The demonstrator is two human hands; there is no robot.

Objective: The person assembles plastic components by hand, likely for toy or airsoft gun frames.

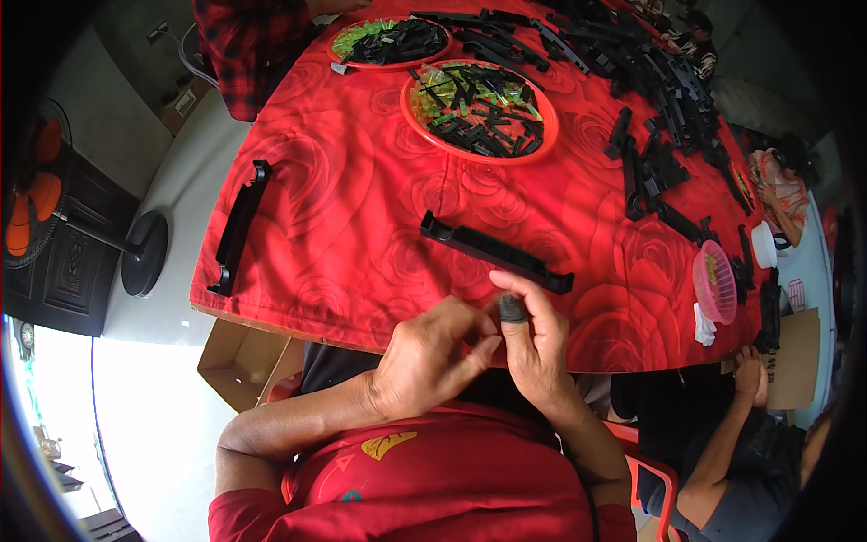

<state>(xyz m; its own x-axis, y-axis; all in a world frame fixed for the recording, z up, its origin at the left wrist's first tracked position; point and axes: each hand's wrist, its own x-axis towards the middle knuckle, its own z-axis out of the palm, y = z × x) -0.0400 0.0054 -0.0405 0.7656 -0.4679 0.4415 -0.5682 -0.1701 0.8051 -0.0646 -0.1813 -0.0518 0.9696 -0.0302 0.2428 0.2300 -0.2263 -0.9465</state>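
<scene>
My left hand (435, 350) is in front of my body near the table's front edge, its fingers curled into a pinch beside my right thumb. Whatever those fingers hold, if anything, is too small or hidden to make out. My right hand (542, 350) is raised beside it, index finger stretched out and thumb upright. A dark finger cover (512, 309) wraps that thumb. Just beyond both hands, a long black plastic part (497, 254) lies slantwise on the red rose-patterned tablecloth (361, 235). Another long black part (241, 226) lies near the left edge.
An orange-rimmed tray (420, 126) holds black and yellow-green small pieces; a similar tray (341, 56) stands farther back. Black parts (673, 90) are heaped at the right, near a pink basket (722, 303). Co-workers sit around the table. A fan (36, 203) stands at left.
</scene>
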